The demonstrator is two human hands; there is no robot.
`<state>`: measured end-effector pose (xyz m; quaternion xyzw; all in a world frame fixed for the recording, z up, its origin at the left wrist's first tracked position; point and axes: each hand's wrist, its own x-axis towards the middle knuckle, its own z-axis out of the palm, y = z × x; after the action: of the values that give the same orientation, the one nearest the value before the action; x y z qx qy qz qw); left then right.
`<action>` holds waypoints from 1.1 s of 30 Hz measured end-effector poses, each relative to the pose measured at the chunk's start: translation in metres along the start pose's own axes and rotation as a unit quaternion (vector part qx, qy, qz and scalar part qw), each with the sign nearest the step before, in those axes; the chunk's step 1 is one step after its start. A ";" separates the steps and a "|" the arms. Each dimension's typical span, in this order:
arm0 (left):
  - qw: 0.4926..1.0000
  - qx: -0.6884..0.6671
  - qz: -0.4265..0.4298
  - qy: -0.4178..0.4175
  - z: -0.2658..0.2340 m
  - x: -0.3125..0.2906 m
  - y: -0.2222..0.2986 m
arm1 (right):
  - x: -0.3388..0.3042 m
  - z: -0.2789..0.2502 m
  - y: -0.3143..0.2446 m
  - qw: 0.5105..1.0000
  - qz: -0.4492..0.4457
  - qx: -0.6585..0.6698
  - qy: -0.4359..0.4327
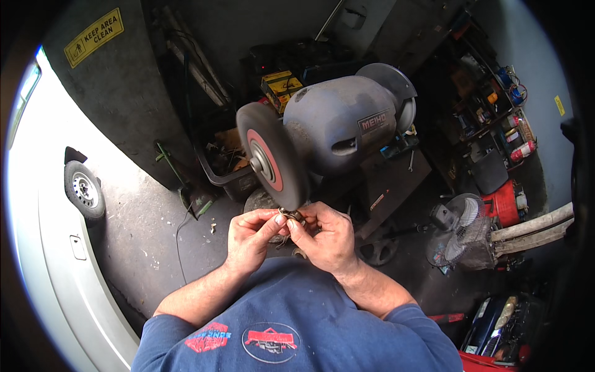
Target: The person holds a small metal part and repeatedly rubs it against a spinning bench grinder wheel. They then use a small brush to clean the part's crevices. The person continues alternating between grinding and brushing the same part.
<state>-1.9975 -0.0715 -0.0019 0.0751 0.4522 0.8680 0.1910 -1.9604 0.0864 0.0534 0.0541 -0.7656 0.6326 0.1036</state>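
Both of my hands pinch one small brassy metal part (291,215) in front of my chest. My left hand (251,239) grips its left end between thumb and fingers. On its other side, my right hand (325,239) holds it the same way. Just above the part is the dark wheel (273,155) of a bench grinder (338,121), with a red ring round its hub. The part sits close under the wheel's lower edge; whether the two touch I cannot tell. Fingers cover much of the part, so its exact kind does not show.
A dark bin (232,180) stands behind the wheel, and a yellow box (282,87) lies beyond the grinder. To the right are a floor fan (458,229) and cluttered shelves (483,111). A white vehicle (62,260) stands at the left; a thin cable (178,242) crosses the floor.
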 end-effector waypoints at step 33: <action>0.997 0.076 -0.010 -0.010 -0.003 0.001 0.022 | 0.004 -0.009 -0.004 0.920 0.284 0.236 -0.132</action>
<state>-2.0051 -0.0845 0.0142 0.0935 0.5154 0.8285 0.1980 -1.9627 0.0943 0.0598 -0.0599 -0.5843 0.7847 -0.1983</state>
